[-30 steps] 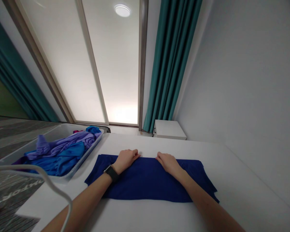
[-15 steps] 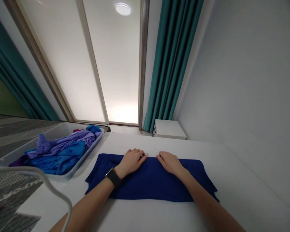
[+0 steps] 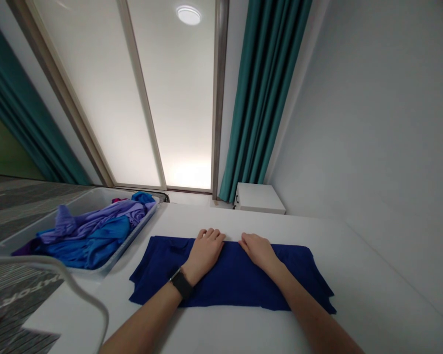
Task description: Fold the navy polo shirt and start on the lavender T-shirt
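A folded navy blue garment [image 3: 239, 285] lies in a wide flat strip on the white table, uneven at its left and right ends. My left hand [image 3: 207, 250], with a dark watch on its wrist, rests palm down on the cloth at the middle of its far edge. Its fingers are stretched out and slightly apart, reaching just past the edge. To its right, my right hand [image 3: 257, 250] has its fingers curled in together at the same far edge, closed on the fabric. Its fingertips are mostly hidden. The garment's exact kind cannot be made out.
A translucent plastic bin [image 3: 112, 260] with crumpled purple and blue clothes [image 3: 103, 231] stands at the left. A pale cable [image 3: 81, 290] crosses the lower left. Beyond the white table [image 3: 192, 216] are a small white cabinet [image 3: 260, 196] and a teal curtain [image 3: 264, 98].
My left hand has turned and shifted slightly right, its fingers straightening over the far edge. My right hand and the garment stay almost in place.
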A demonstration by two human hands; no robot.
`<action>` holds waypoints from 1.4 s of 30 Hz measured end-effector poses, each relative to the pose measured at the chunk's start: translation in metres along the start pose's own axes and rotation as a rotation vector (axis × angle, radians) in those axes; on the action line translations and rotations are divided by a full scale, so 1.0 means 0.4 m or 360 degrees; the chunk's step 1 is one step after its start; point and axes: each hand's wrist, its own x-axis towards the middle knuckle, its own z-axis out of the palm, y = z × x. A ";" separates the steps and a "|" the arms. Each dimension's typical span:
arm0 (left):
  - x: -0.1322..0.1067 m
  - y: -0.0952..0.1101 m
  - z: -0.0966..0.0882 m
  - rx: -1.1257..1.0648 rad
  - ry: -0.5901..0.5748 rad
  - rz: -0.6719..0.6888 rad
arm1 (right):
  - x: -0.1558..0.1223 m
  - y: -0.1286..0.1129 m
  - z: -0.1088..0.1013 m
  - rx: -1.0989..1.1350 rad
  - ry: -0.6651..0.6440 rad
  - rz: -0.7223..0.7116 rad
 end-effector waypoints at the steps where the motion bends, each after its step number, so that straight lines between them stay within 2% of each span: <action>1: -0.008 0.018 -0.006 -0.0017 0.0044 0.0040 | -0.001 -0.002 -0.001 -0.0001 0.0006 -0.0003; 3: -0.027 0.053 -0.004 -0.0055 0.0094 0.0110 | -0.002 -0.002 -0.001 0.0004 0.0003 -0.0009; 6: -0.051 0.084 0.027 -0.0034 0.0076 0.0149 | 0.001 0.001 0.000 0.0019 -0.0010 -0.0009; 9: -0.065 0.087 0.060 0.0014 0.0091 0.0173 | 0.001 0.004 0.005 0.0027 0.0017 -0.0002; 12: -0.070 0.080 0.075 0.0068 0.0153 0.0185 | 0.000 0.002 0.010 0.0029 0.0053 -0.0001; 18: -0.073 0.082 0.079 0.0089 0.0138 0.0144 | -0.003 0.005 -0.004 0.0093 0.0043 0.0017; 23: -0.072 0.087 0.076 0.0051 0.0116 0.0108 | -0.029 0.049 -0.029 0.0158 -0.0005 0.0026; 30: -0.073 0.083 0.078 0.0024 0.0135 0.0105 | -0.030 0.080 0.002 0.0120 -0.0054 0.0067; 34: -0.075 0.089 0.081 0.0017 0.0122 0.0081 | -0.026 0.086 0.012 0.0285 0.0009 0.0058; 38: -0.070 0.083 0.057 0.0014 0.0162 0.0097 | -0.048 0.116 0.014 0.0451 0.0173 -0.0005; 40: -0.061 0.055 0.024 -0.0010 0.0181 0.0074 | -0.059 0.136 0.019 0.0480 0.0214 -0.0023; 42: -0.053 0.003 -0.016 -0.0058 0.0175 -0.0019 | -0.066 0.156 0.025 0.0480 0.0234 -0.0047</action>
